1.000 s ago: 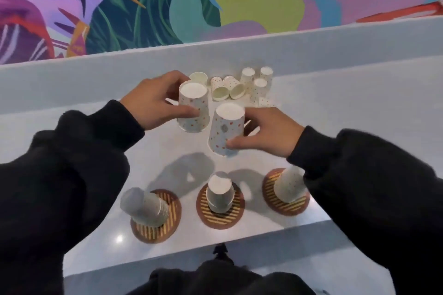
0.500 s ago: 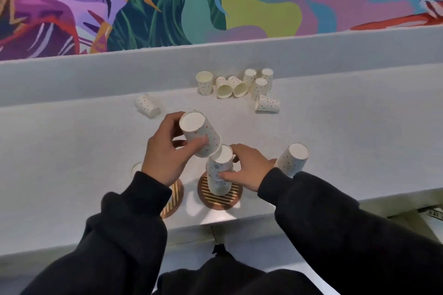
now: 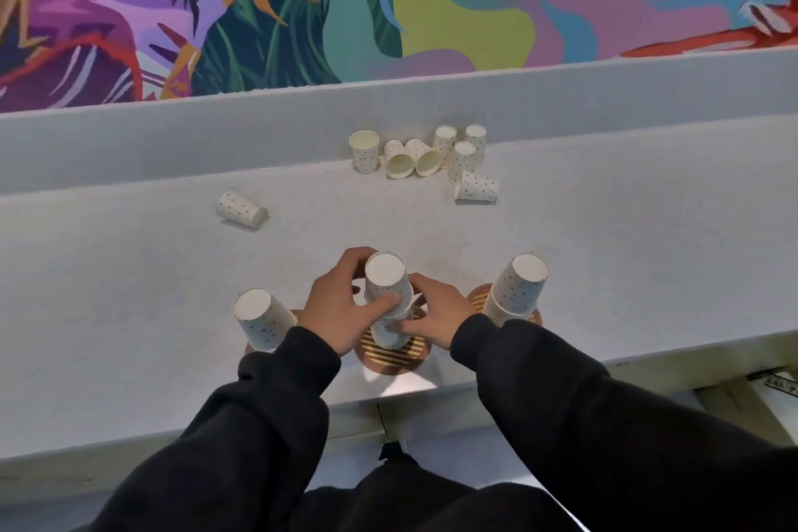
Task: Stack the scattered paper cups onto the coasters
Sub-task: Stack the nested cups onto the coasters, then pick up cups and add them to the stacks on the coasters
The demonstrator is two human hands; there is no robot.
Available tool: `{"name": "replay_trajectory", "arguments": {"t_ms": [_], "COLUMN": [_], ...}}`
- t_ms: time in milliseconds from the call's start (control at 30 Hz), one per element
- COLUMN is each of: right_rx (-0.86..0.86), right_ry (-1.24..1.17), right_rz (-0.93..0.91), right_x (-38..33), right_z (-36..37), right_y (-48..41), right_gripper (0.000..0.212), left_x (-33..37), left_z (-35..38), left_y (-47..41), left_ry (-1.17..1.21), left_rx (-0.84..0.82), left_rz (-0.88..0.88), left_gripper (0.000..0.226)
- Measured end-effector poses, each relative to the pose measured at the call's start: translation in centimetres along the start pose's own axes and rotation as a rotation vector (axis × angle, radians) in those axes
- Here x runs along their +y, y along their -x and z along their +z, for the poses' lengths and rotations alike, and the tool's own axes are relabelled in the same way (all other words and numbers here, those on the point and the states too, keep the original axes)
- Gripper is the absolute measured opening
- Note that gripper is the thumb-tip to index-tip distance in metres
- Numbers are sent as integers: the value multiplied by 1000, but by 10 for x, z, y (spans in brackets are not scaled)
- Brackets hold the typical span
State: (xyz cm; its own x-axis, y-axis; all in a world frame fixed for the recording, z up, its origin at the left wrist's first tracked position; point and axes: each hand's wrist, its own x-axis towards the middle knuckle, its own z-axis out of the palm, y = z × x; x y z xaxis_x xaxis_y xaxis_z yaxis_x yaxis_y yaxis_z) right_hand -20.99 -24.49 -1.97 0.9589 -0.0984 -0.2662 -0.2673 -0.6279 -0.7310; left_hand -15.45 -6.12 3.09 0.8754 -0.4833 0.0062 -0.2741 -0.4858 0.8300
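Note:
Three striped round coasters sit near the counter's front edge, each with an upside-down stack of dotted paper cups. My left hand (image 3: 341, 311) grips the top cup of the middle stack (image 3: 386, 285) on the middle coaster (image 3: 395, 352). My right hand (image 3: 436, 315) holds the lower part of that same stack. The left stack (image 3: 261, 320) and the right stack (image 3: 518, 292) on the right coaster (image 3: 481, 302) stand untouched. Several loose cups (image 3: 427, 155) cluster at the back of the counter; a single cup (image 3: 242, 208) lies on its side at left.
The white counter (image 3: 626, 255) ends in a raised ledge at the back, below a colourful mural. The front edge runs just under the coasters. Another cup (image 3: 475, 190) lies on its side near the cluster.
Both hands came down from the cup cluster to the middle coaster. The right hand's cup went onto the middle stack, then the left hand's cup was set on top of it.

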Motion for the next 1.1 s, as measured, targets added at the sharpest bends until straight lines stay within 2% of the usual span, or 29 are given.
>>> {"name": "replay_trajectory", "arguments": {"t_ms": [167,600,767,833,967,1033,1100], "right_rx": [-4,-24,-9,28,99,137,205], "right_ry": [37,123,112,127,138,107,14], "right_rz": [-4,23,77,77,7,-46,-111], "right_x": [7,10,-13,-32,-90,-126,-158], "right_z": [4,5,-13,-31,-73,-82,-76], "right_y": [-1,-7,6,15,28,24,13], "right_gripper": [73,80,108,104,97,91,81], "left_x": [-18,-29,-10,3,-2,-35,-83], "left_z": [13,15,-6,-38,-131,-173,-199], "left_y": [0,-4,2,1,-25,-53,-81], "left_ry": [-110,-201,-79,-79,-71,-186,-381], "left_rx": [-83,-112,-195,-129,58,124,72], "left_rz": [-18,-2,15,110,303,225,89], "left_gripper": [65,71,109,98,52,46,51]}}
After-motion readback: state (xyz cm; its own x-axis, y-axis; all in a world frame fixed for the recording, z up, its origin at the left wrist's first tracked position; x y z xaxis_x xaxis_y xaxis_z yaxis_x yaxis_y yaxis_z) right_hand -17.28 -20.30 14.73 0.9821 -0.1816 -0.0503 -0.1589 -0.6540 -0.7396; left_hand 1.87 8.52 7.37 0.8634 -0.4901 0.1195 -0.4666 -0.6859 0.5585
